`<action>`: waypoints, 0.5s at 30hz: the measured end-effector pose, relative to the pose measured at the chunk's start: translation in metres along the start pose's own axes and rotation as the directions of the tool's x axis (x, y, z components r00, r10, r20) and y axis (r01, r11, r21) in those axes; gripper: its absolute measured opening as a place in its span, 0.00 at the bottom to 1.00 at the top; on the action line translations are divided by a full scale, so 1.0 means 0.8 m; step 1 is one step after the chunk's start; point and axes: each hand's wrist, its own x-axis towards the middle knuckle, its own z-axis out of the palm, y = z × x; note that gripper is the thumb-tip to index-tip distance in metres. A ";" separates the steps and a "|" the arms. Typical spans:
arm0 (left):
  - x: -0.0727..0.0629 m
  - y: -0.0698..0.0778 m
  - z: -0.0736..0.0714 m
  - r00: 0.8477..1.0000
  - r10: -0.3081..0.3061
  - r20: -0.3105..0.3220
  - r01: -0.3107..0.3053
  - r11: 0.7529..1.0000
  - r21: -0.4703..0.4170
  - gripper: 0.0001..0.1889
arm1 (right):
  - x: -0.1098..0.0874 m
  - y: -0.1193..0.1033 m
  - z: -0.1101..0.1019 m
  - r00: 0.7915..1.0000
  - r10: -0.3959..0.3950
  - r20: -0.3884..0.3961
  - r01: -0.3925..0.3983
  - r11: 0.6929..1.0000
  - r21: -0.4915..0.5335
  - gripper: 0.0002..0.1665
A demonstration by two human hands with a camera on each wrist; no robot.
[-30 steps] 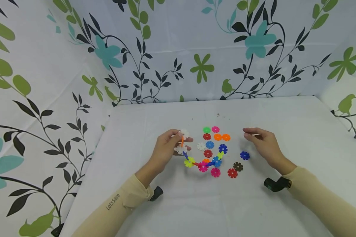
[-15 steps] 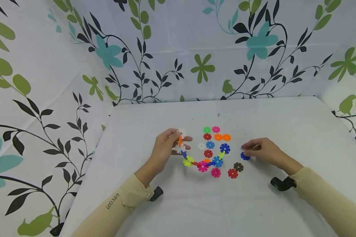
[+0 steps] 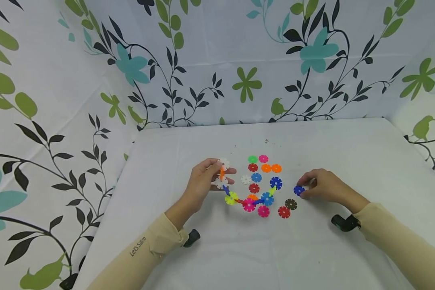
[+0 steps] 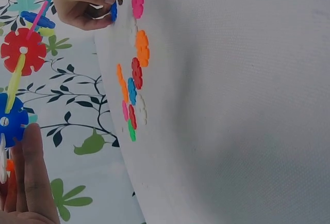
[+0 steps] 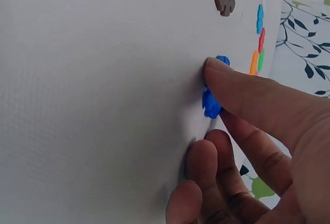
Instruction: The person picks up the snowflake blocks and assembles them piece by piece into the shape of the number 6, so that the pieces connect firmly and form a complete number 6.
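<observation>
My left hand (image 3: 202, 181) pinches the white end of a chain of notched, flower-shaped interlocking discs. The chain hangs in a curve above the table, through a yellow disc (image 3: 231, 198), a pink disc (image 3: 249, 205) and a light blue disc (image 3: 266, 199) to a dark blue disc (image 3: 276, 183) at its free end. Off to the right, my right hand (image 3: 326, 186) pinches a loose dark blue interlocking disc (image 3: 299, 191) between thumb and index finger, at the tabletop. In the right wrist view the thumb covers part of this blue disc (image 5: 211, 104).
Loose discs lie around the chain: a green one (image 3: 252, 159), two orange ones (image 3: 276, 168), a white one (image 3: 245, 179) and several others. A brown disc (image 3: 291, 204) and a red disc (image 3: 284, 212) lie nearest my right hand. Patterned cloth rises behind the white table (image 3: 239, 253).
My right hand has come down from above the table to the loose blue disc and now pinches it. The left hand stays almost still; the chain's free end has swung slightly right.
</observation>
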 end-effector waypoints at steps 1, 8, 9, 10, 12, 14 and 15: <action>0.000 0.000 0.000 1.000 0.000 0.002 0.000 1.000 -0.001 0.13 | 0.000 -0.001 0.000 1.000 0.001 0.002 -0.001 1.000 -0.001 0.20; 0.001 -0.003 0.002 1.000 0.005 0.028 -0.005 1.000 -0.007 0.15 | 0.003 -0.006 -0.003 0.999 -0.036 -0.009 0.036 0.999 0.006 0.15; 0.000 -0.003 0.002 0.999 0.008 0.034 -0.008 1.000 -0.009 0.16 | 0.004 -0.007 -0.003 0.999 -0.041 -0.017 0.041 0.999 0.006 0.14; 0.000 -0.004 0.002 0.999 0.013 0.039 -0.013 1.000 -0.007 0.16 | 0.004 -0.009 -0.003 0.999 -0.045 -0.025 0.046 0.999 0.009 0.14; 0.000 -0.006 0.002 0.999 0.020 0.046 -0.020 1.000 0.000 0.16 | 0.006 -0.016 -0.004 0.997 -0.058 -0.046 0.059 0.998 0.025 0.12; -0.001 -0.007 0.003 0.998 0.028 0.054 -0.028 1.000 -0.002 0.16 | 0.008 -0.024 -0.004 0.996 -0.069 -0.063 0.073 0.996 0.058 0.11; -0.001 -0.007 0.004 0.998 0.032 0.058 -0.032 0.999 -0.005 0.16 | 0.009 -0.029 -0.003 0.995 -0.077 -0.070 0.083 0.994 0.075 0.11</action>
